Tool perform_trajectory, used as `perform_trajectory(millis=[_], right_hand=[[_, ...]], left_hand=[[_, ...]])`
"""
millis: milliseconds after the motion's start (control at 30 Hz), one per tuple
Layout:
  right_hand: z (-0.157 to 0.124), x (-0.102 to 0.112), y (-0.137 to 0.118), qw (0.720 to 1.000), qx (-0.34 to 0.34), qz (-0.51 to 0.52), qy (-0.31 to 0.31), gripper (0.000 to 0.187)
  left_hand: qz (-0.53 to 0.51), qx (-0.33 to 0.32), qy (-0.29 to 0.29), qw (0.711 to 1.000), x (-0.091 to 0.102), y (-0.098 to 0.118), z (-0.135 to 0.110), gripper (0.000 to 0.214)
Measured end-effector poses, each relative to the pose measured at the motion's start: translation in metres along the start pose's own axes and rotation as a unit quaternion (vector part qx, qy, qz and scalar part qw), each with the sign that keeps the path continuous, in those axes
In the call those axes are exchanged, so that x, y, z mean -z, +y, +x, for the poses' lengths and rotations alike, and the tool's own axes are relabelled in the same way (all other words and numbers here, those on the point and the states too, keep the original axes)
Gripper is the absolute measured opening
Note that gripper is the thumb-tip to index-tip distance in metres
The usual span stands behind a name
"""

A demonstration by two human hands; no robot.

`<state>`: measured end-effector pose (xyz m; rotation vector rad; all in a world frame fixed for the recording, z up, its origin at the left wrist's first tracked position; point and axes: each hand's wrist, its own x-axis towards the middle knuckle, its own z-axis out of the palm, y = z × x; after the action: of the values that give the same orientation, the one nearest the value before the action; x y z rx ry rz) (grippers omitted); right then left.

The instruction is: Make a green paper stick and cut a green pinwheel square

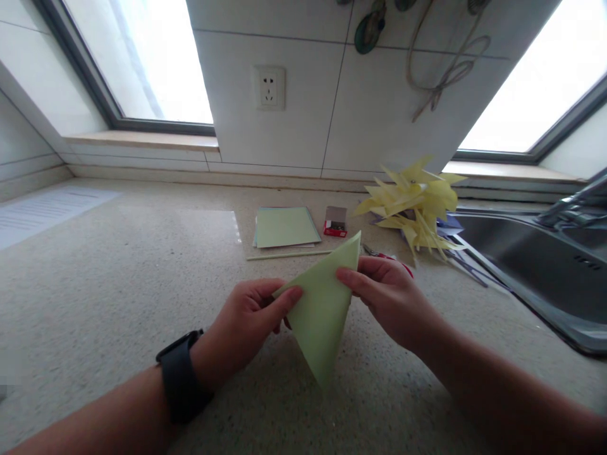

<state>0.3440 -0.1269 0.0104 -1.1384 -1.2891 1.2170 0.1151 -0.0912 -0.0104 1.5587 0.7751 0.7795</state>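
Observation:
A pale green sheet of paper folded into a triangle (324, 309) is held up above the speckled countertop (109, 278). My left hand (249, 319) pinches its left corner between thumb and fingers; a dark watch sits on that wrist. My right hand (386, 294) pinches the right edge near the top. The triangle's long point hangs down toward me and another corner points up and away.
Behind the hands lie a stack of green paper (286, 226), a thin stick (289, 255), a small red box (336, 222) and a pile of yellow folded paper pinwheels (413, 201). Red-handled scissors (385, 255) peek out behind my right hand. A steel sink (535, 265) is at right.

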Motion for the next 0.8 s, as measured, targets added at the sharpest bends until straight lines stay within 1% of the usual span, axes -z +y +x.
perform_trajectory(millis=[100, 300, 400, 500, 567, 800], right_hand=[[0.0, 0.002, -0.001, 1.0, 0.012, -0.003, 0.018, 0.027], [0.003, 0.001, -0.007, 0.998, 0.028, 0.046, 0.025, 0.02], [0.004, 0.001, -0.008, 0.997, 0.034, 0.05, 0.052, 0.02], [0.005, 0.005, -0.007, 0.995, 0.047, 0.034, 0.083, 0.025], [0.005, 0.009, -0.008, 0.994, 0.057, 0.026, 0.091, 0.028], [0.004, 0.016, -0.015, 0.99, 0.085, 0.048, 0.105, 0.018]], left_hand=[[0.013, -0.003, 0.0, 1.0, -0.001, 0.0, -0.001, 0.038], [0.028, -0.007, -0.018, 0.999, -0.003, 0.0, -0.005, 0.038], [0.045, -0.02, -0.023, 0.998, -0.003, 0.0, -0.007, 0.039], [0.053, -0.016, -0.022, 0.998, -0.002, -0.002, -0.007, 0.04], [0.051, -0.011, -0.022, 0.998, -0.001, -0.004, -0.007, 0.04], [0.058, -0.008, -0.013, 0.998, -0.002, -0.004, -0.006, 0.039]])
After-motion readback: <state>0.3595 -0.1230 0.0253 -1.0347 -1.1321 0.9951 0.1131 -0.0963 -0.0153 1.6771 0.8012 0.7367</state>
